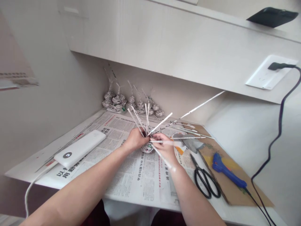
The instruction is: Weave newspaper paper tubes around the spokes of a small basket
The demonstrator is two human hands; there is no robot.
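Observation:
A small round woven paper gourd (148,148) stands between my hands on the newspaper, with several thin rolled-paper strips (147,117) fanning up and outward from its top. My left hand (136,139) is closed round its left side, thumb against the base of the strips. From the right, my right hand (164,147) pinches at the same spot, fingers closed on a paper strip. One long paper strip (202,106) runs from there up to the right. Part of the weave is hidden behind my fingers.
Several finished woven gourds (118,102) line the back wall. A white power bank (81,147) lies left on the newspaper (127,182). At right are black-handled scissors (204,179), a blue glue gun (228,171) on cardboard (244,194), and loose paper strips (185,128). A cable (281,125) hangs from the socket (270,73).

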